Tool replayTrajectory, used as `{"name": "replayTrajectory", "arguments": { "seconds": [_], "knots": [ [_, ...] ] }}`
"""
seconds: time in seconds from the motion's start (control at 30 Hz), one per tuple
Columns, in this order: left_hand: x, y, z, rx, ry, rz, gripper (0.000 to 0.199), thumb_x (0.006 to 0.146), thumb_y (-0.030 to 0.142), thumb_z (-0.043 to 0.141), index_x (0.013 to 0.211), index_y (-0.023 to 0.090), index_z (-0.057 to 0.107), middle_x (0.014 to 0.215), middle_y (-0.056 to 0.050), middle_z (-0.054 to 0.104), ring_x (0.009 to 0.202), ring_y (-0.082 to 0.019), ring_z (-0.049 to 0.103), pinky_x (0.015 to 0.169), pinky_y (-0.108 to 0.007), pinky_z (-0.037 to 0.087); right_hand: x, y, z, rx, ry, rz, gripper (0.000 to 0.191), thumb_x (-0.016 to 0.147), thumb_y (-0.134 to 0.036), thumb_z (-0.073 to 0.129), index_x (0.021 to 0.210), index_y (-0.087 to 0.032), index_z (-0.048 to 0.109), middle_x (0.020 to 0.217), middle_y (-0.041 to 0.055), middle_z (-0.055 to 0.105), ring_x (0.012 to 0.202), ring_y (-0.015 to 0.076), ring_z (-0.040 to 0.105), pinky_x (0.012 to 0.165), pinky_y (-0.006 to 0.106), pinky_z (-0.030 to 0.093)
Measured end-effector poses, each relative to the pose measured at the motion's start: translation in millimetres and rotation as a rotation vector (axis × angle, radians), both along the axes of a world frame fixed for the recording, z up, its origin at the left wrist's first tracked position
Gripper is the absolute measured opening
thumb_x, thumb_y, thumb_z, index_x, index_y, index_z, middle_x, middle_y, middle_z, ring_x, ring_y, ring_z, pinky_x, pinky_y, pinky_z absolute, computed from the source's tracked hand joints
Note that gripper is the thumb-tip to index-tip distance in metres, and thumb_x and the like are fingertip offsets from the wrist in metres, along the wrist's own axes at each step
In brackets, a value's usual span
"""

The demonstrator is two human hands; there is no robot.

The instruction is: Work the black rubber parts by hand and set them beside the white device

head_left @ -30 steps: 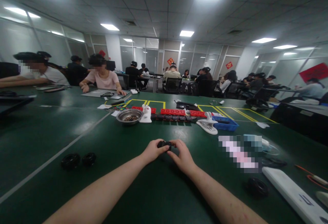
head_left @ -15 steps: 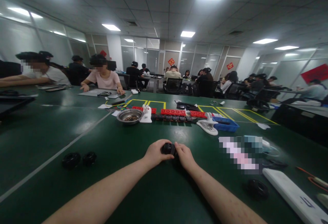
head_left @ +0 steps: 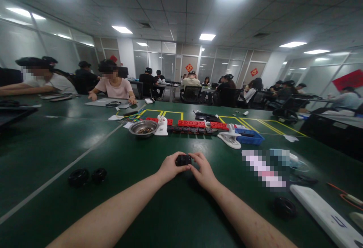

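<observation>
Between my two hands, above the green table, is a small black ribbed part [head_left: 183,160]. My left hand [head_left: 171,167] wraps its fingers and thumb round the left side of it. From the right, the fingertips and thumb of my right hand [head_left: 203,170] pinch its right end. Two black round parts lie on the table at the left, one larger [head_left: 78,177] and one smaller [head_left: 99,175]. Another black round part [head_left: 284,207] rests on the right side.
Beyond my hands stand a metal bowl [head_left: 143,128] of small pieces, white clamps [head_left: 230,138], red blocks [head_left: 191,124] and a blue tray [head_left: 250,137]. A white slab [head_left: 320,206] lies at the right. Several people sit at tables farther back.
The black part has shifted slightly left and up and is turned more side-on. My right hand's fingers have spread a little and now reach round its right end.
</observation>
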State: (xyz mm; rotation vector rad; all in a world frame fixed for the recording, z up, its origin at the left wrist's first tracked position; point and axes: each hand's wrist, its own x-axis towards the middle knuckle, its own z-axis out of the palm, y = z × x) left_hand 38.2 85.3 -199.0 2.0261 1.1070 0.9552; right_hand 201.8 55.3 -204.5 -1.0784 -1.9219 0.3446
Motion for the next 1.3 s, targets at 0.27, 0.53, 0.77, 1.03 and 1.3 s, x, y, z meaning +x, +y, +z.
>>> {"name": "replayTrajectory", "arguments": {
  "seconds": [0.27,0.53,0.77,1.03,1.3],
  "knots": [
    [2.3,-5.2,2.9,0.119,0.070,0.047,0.044,0.058,0.039,0.066,0.097,0.023,0.054,0.092,-0.001,0.059,0.086,-0.020,0.053,0.076,-0.031,0.041,6.0,13.9,-13.8,-0.098,0.100,-0.223,0.041,0.085,-0.043,0.028,0.081,-0.015,0.057,0.080,0.0064,0.053,0.079,0.0174,0.048,0.074,0.030,0.038],
    [2.1,-6.1,0.5,0.155,0.090,-0.013,0.049,0.058,0.042,0.066,0.102,0.025,0.051,0.099,0.000,0.058,0.092,-0.019,0.052,0.081,-0.031,0.040,6.3,16.6,-17.6,-0.232,0.017,-0.163,0.053,0.084,-0.049,0.024,0.056,-0.015,0.053,0.063,0.0032,0.052,0.068,0.0156,0.048,0.065,0.025,0.034],
    [0.7,-2.6,-1.4,0.082,0.062,0.031,0.046,0.057,0.044,0.066,0.097,0.023,0.055,0.092,-0.001,0.061,0.085,-0.020,0.055,0.076,-0.030,0.041,4.1,9.1,-8.4,-0.079,0.007,-0.048,0.029,0.083,-0.035,0.038,0.073,-0.014,0.055,0.078,0.0050,0.049,0.076,0.0153,0.048,0.070,0.026,0.038],
    [0.5,4.5,-4.9,-0.015,-0.045,0.076,0.040,0.065,0.047,0.057,0.089,0.016,0.057,0.082,-0.004,0.062,0.077,-0.019,0.056,0.069,-0.028,0.042,0.1,-2.3,-0.6,-0.049,-0.015,0.041,0.045,0.072,-0.015,0.047,0.116,-0.020,0.041,0.107,0.0067,0.044,0.097,0.0185,0.043,0.086,0.033,0.036],
    [2.2,-3.8,0.3,0.070,0.012,0.060,0.039,0.059,0.038,0.066,0.094,0.023,0.054,0.088,0.000,0.060,0.081,-0.018,0.055,0.073,-0.027,0.041,5.4,12.1,-14.4,-0.129,0.084,-0.173,0.031,0.084,-0.036,0.033,0.083,-0.015,0.056,0.079,0.0050,0.052,0.077,0.0166,0.048,0.073,0.029,0.037]
  ]
}}
